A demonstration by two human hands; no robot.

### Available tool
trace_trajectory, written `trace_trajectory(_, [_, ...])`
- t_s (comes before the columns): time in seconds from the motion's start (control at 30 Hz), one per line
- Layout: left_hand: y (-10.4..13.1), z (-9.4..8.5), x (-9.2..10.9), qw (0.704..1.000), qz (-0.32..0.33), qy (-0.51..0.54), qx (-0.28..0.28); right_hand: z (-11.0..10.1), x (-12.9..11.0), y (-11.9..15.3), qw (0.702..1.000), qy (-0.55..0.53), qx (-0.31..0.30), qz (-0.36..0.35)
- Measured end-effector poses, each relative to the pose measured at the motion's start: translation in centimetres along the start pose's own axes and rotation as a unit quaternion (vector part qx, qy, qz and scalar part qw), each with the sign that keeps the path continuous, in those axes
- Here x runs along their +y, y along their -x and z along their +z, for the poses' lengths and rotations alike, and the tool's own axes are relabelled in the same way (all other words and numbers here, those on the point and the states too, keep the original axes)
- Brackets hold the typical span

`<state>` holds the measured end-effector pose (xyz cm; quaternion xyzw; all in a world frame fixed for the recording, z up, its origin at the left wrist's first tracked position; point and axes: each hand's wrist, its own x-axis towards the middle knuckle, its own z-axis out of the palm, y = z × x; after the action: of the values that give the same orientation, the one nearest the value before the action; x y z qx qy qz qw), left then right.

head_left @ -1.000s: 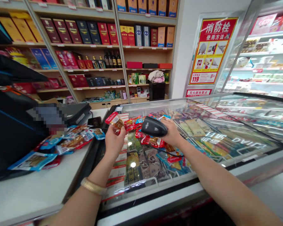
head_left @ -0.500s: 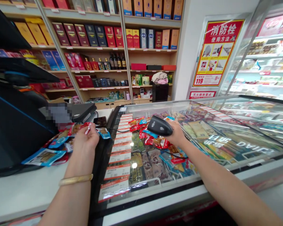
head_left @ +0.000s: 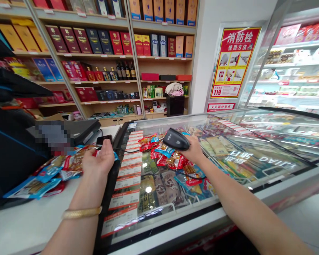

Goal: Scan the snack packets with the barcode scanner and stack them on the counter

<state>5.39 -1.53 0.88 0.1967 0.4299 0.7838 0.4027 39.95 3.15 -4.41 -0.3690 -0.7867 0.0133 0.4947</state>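
Your right hand [head_left: 193, 148] wraps the handle of the barcode scanner [head_left: 176, 139], fingers closed round it, with the scanner's head pointing towards ten o'clock. Your left hand [head_left: 99, 159] lies palm up, fingers loosely extended and a little apart, and appears to pinch nothing.

Just past the left fingertips, at twelve o'clock, sits a small dark object [head_left: 99, 139]. From that hand towards nine o'clock, the counter packets [head_left: 54, 168] lie in an overlapping heap on the white counter [head_left: 37, 219]; the hand covers the heap's near end, so you cannot tell whether skin touches plastic. Below the scanner, at about six o'clock, the freezer packets [head_left: 172, 161] lie in red and blue on the glass top of the freezer [head_left: 175, 229], with a thin black cable [head_left: 186, 174] running across some of them. Price labels [head_left: 127, 194] line the glass between your two arms.

The step in hand looks like scanning packets, at a point where none is held up to the scanner. Taking one next would call for your left hand to turn towards six o'clock on the freezer and pinch a single loose edge, its code facing the scanner, while your right hand stays steady and clear of the cable.
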Motion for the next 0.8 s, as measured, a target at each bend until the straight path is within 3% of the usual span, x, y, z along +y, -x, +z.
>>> trace_trajectory(0.03, [0.3,0.8,-0.8,1.0,0.012,-0.02,-0.007,0.0,0.0,0.0,1.0,0.004,0.004,0.001])
trace_trajectory(0.1, [0.8,2.7,-2.6,0.983,0.056,-0.168,-0.049,-0.1,0.0,-0.1,1.0,0.014,0.013,0.005])
trace_trajectory(0.13, [1.0,3.7,-3.5,0.955,0.081,-0.272,-0.081,-0.1,0.0,-0.1,1.0,0.02,0.015,0.007])
trace_trajectory(0.23, [1.0,6.3,-6.2,0.832,0.129,-0.522,-0.135,0.0,0.1,-0.2,0.999,0.04,0.015,0.017])
trace_trajectory(0.33, [0.3,7.4,-8.2,0.772,0.134,-0.607,-0.13,0.0,0.2,-0.2,0.998,0.056,0.017,0.029])
trace_trajectory(0.47, [-0.2,7.3,-9.8,0.721,0.145,-0.667,-0.118,0.1,0.2,-0.2,0.997,0.067,0.01,0.043])
trace_trajectory(0.63, [-0.1,6.7,-10.3,0.709,0.167,-0.675,-0.118,0.1,-0.1,-0.3,0.996,0.07,-0.021,0.041])
trace_trajectory(0.8, [-0.4,5.7,-9.0,0.761,0.173,-0.618,-0.095,0.1,-0.4,-0.3,0.996,0.07,-0.021,0.049])
